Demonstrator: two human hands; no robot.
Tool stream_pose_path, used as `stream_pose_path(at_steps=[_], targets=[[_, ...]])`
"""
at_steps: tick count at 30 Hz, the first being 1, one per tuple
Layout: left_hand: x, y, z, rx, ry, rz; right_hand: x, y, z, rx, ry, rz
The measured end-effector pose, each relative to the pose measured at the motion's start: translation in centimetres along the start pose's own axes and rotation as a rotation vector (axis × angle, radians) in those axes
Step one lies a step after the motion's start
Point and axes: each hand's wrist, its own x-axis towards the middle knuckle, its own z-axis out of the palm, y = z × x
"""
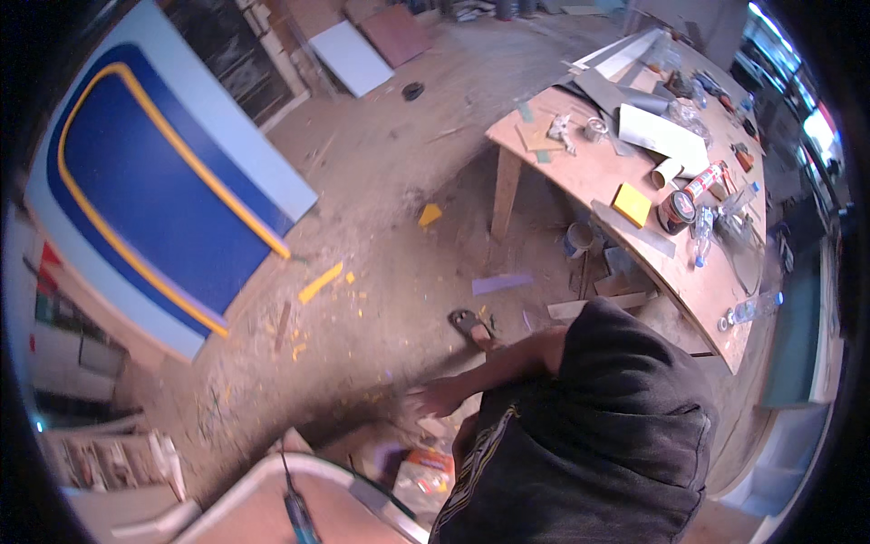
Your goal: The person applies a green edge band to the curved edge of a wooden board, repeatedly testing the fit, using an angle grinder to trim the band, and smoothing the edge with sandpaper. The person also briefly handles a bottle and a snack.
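My right hand [431,400] reaches low to the left from the sleeve of a black T-shirt [584,449], over the littered floor. Its fingers are blurred, so whether they hold anything cannot be made out. Just below it lie pale scraps and an orange-and-white plastic bag [425,472], partly covered by the shirt. My left hand is out of view. In front of the bag stands a rounded board with a white edge [319,466], and a teal-and-black corded power tool [299,513] rests on it. A sandalled foot [470,328] shows beyond my forearm.
A wooden worktable [578,170] at right carries bottles, a tin [676,212], a yellow block [632,204] and sheet offcuts. A blue panel with yellow trim [163,183] leans at left. Yellow strips [321,282] and a purple strip [501,283] litter the floor. A bucket [578,240] stands under the table.
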Motion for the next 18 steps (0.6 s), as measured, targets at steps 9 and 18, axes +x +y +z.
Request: stream_pose_path(at_steps=[9, 18], targets=[[22.6, 11.9, -5.1, 0.266, -0.489, -0.063, -34.1, 11.6, -19.6, -0.168, -0.568, 1.591], [41.7, 23.4, -1.1, 0.336, -0.729, 0.147, -29.6, 21.4, -31.7, -0.096, -0.16, 1.755]])
